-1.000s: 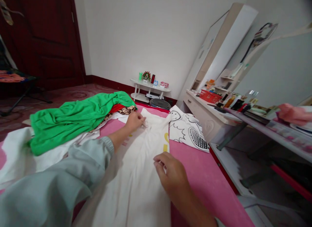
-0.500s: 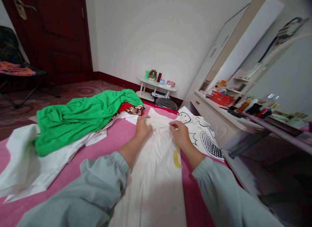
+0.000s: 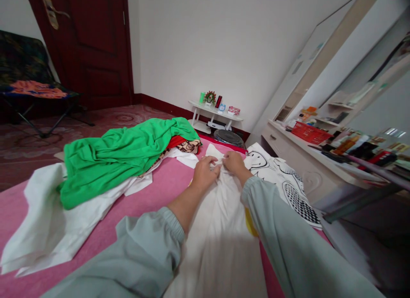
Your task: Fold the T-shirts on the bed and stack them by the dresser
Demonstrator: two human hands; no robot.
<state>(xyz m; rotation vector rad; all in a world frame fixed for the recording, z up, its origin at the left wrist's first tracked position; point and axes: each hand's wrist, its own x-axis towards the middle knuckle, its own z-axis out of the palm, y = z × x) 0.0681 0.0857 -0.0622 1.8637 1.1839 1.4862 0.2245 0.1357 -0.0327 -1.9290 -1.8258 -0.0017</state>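
A long off-white garment (image 3: 221, 238) lies stretched away from me on the pink bed cover (image 3: 177, 172), a yellow print on its right edge. My left hand (image 3: 206, 173) pinches its fabric near the far end, fingers bent inward. Close beside it, my right hand (image 3: 235, 162) is closed on the same cloth. Gathered folds run from between the two hands towards me. Whether the garment is a shirt or something else I cannot tell. Just right of my right hand lies a white garment with black cartoon prints (image 3: 288, 185).
On the left, a green garment (image 3: 124, 157) lies over white clothing (image 3: 60, 217). Dressing table (image 3: 293, 146) at right, holding a red basket (image 3: 310, 132) and several bottles. Beyond the bed are a low white stand (image 3: 216, 111) and, at far left, a folding chair (image 3: 28, 71).
My hands have come closer together, the right one moving towards the left, bunching the garment's far end between them. The view has turned slightly left.
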